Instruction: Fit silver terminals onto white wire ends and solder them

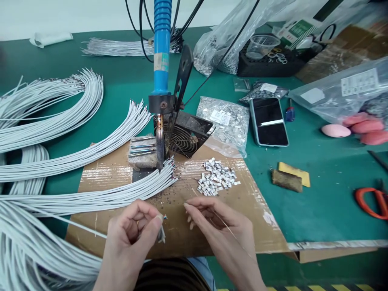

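My left hand (133, 230) is closed in a pinch on the stripped end of a white cable (75, 226), together with a small metal part at the fingertips. My right hand (218, 226) pinches a thin solder wire (230, 232) that runs back over the palm. Both hands hover over a cardboard sheet (248, 210). Ahead of them a blue-handled soldering iron (161, 48) stands upright in a clamp, tip down above a row of white cables (121, 194). A heap of small metal parts (216, 178) lies on the cardboard to the right.
Bundles of white cables (45, 117) fill the left of the green table. A small fan (184, 135) sits behind the iron. A bag of metal parts (227, 123), a phone (269, 121), a sponge (286, 180), pink objects (336, 130) and orange-handled scissors (371, 202) lie to the right.
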Tool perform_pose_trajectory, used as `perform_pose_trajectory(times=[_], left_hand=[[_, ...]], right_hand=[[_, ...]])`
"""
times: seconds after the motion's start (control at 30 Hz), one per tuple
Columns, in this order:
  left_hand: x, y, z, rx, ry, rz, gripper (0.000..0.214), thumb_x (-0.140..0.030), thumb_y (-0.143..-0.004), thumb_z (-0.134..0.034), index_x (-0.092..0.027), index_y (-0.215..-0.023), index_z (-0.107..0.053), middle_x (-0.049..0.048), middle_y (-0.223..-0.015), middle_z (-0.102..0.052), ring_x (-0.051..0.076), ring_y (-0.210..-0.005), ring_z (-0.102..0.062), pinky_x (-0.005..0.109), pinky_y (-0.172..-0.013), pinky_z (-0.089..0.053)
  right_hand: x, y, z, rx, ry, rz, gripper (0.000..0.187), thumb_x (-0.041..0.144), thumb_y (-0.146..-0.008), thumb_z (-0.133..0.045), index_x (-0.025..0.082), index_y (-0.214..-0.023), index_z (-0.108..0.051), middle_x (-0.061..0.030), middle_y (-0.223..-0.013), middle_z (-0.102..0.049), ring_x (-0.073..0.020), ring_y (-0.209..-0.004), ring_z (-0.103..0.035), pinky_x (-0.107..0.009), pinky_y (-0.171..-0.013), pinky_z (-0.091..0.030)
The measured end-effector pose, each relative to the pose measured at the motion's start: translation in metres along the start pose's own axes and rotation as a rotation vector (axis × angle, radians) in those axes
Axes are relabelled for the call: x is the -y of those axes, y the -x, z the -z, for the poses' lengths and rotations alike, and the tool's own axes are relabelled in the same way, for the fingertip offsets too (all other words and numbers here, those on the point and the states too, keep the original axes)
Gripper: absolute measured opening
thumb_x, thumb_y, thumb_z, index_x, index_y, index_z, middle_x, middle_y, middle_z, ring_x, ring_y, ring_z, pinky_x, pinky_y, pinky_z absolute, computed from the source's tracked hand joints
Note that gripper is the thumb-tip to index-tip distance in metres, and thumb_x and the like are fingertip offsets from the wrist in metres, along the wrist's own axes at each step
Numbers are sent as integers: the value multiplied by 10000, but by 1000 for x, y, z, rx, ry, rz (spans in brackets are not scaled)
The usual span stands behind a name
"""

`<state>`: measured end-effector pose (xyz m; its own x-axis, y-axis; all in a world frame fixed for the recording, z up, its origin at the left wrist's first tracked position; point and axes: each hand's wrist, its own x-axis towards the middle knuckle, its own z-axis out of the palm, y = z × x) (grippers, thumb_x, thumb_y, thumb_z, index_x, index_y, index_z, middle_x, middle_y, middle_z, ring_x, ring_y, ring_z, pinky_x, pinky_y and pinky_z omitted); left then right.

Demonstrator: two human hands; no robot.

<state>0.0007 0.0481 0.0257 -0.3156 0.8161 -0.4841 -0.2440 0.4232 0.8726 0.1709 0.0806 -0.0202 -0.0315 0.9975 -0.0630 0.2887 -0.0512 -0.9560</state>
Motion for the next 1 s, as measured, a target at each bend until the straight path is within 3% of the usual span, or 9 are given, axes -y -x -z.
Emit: perform_pose_trajectory(times=[0.13, 0.23, 0.37, 0.63, 1.0], left_hand=[[5, -2, 3, 36, 2, -30, 167, -279, -778, -830, -178, -691, -730, 1, -664, -657, 70, -535, -419, 166, -485, -281], [6, -2, 4, 41, 5, -54, 154, -261, -781, -814, -187, -674, -732, 37, -787, -713, 100, -614, -528, 167, -475, -286], [3, 0, 2, 16, -29, -43, 159, -249, -751, -832, -186, -656, -721, 36, -849, -724, 87, -618, -550, 149, -474, -296], [-2, 2, -3, -10, -69, -51, 177, -255, -736, -837, -175, -654, -702, 34, -837, -708, 83, -606, -541, 146, -474, -310], [-4, 3, -6, -31, -149, -66, 169, -263, -745, -806, -175, -656, -693, 40, -833, -701, 111, -657, -568, 160, -507, -357]], right_hand=[[14, -2, -8, 53, -329, -127, 53, 291, -865, -804, 261, -827, -824, 20, -656, -736, -92, -535, -649, -147, -521, -534], [18, -5, -13, 111, -448, -131, 45, 263, -857, -815, 262, -815, -830, 23, -668, -716, -76, -540, -624, -135, -523, -511], [22, -5, -16, 145, -453, -92, 62, 223, -852, -812, 255, -803, -830, 24, -696, -685, -66, -543, -578, -143, -507, -471], [38, -3, -14, 147, -421, -182, 107, 221, -839, -801, 273, -751, -833, 26, -688, -656, -72, -564, -554, -154, -517, -446], [25, -4, -14, 158, -351, -9, 113, 184, -871, -785, 271, -823, -838, 22, -701, -688, -81, -547, -570, -161, -488, -445]])
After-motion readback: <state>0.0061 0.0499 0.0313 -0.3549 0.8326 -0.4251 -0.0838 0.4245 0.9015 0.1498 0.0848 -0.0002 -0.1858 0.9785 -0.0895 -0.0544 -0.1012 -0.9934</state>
